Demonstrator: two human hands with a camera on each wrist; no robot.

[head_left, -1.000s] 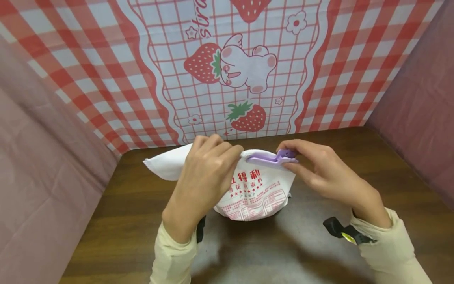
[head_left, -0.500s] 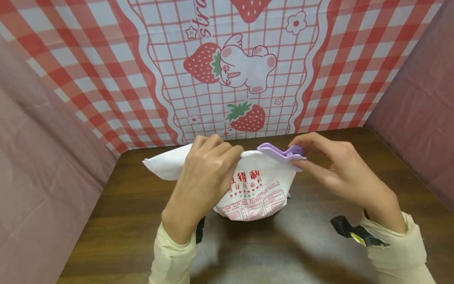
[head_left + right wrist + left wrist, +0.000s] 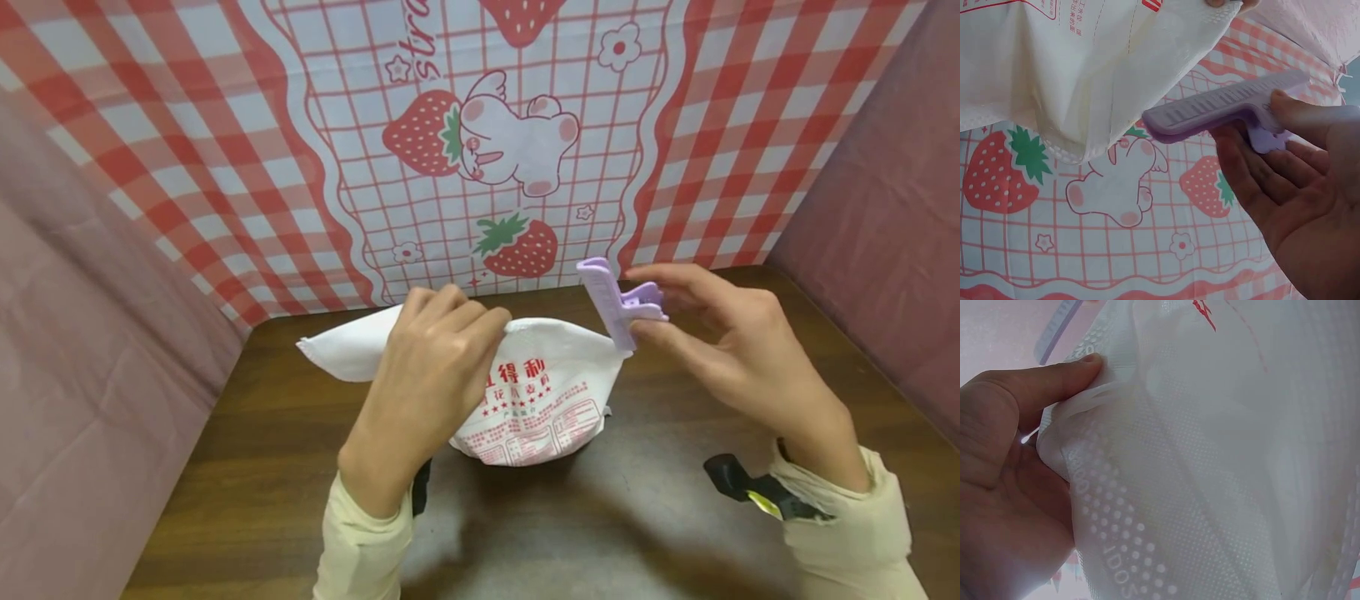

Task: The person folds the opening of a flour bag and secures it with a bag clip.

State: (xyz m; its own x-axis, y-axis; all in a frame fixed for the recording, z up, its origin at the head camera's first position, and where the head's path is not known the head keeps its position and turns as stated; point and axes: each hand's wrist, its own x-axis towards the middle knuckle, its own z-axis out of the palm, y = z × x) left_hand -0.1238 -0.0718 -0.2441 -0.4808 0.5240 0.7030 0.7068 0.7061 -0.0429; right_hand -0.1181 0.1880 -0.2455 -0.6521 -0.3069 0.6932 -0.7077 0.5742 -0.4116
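Observation:
A white woven flour bag [image 3: 540, 400] with red print stands on the table, its upper edge pulled up. My left hand [image 3: 438, 367] grips that edge near the middle; in the left wrist view the thumb [image 3: 1063, 381] presses the folded plastic against the fingers. Part of the bag's top sticks out to the left of this hand. My right hand [image 3: 735, 342] pinches a purple bag clip [image 3: 611, 304] by its handles. The clip stands nearly upright by the bag's right corner in the head view. Seen from the right wrist, the clip [image 3: 1222, 103] is apart from the bag [image 3: 1085, 75].
The dark wooden table [image 3: 247, 492] spreads around the bag. Behind it hangs a red-and-white checked cloth [image 3: 517, 150] with strawberry prints. Pink cloths close off the left side [image 3: 90, 333] and the right side [image 3: 877, 208].
My right hand has drawn the purple clip off the bag's top edge, moving rightward, and turned it from lying along the edge to upright. The left hand has kept its hold.

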